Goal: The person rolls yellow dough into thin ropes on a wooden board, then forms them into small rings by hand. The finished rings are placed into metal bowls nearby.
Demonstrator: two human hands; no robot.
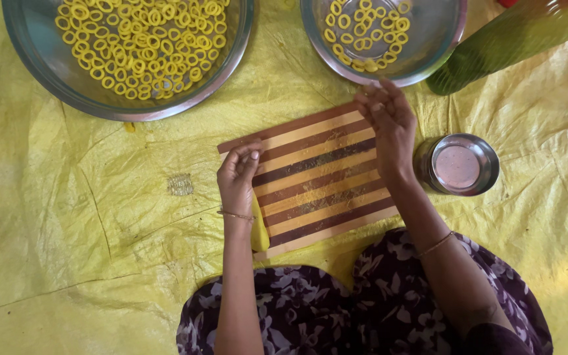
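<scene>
1. The dough (258, 231) is a smooth, bright yellow lump, longer than wide, lying under the wrist of the left hand (236, 176) at the near-left corner of the board (320, 177). Most of it is hidden by the forearm; only its right edge shows.
2. The left hand is curled loosely, fingers bent inward toward the thumb at the board's left edge. Whether a bit of dough is pinched inside cannot be told.
3. The right hand (389, 125) is at the board's far-right corner, fingers held close together and pointing away from the person, tips just short of the small bowl (445, 52). Nothing can be seen held in it; the grip is narrow, and what lies under the fingers cannot be told.
4. The board is wooden, striped in dark brown and pale bands, dusted with yellow crumbs, and sits slightly skewed on the yellow sheet (67, 230).
5. Beyond the right fingertips, the small bowl is steel and holds a modest layer of yellow dough rings.
6. Far left of both hands, the big bowl (27, 59) is steel and crowded with the same rings.
7. Just right of the right wrist stands a steel cup (459, 164).
8. Beyond the cup lies a green bottle (514, 39), tilted.
</scene>
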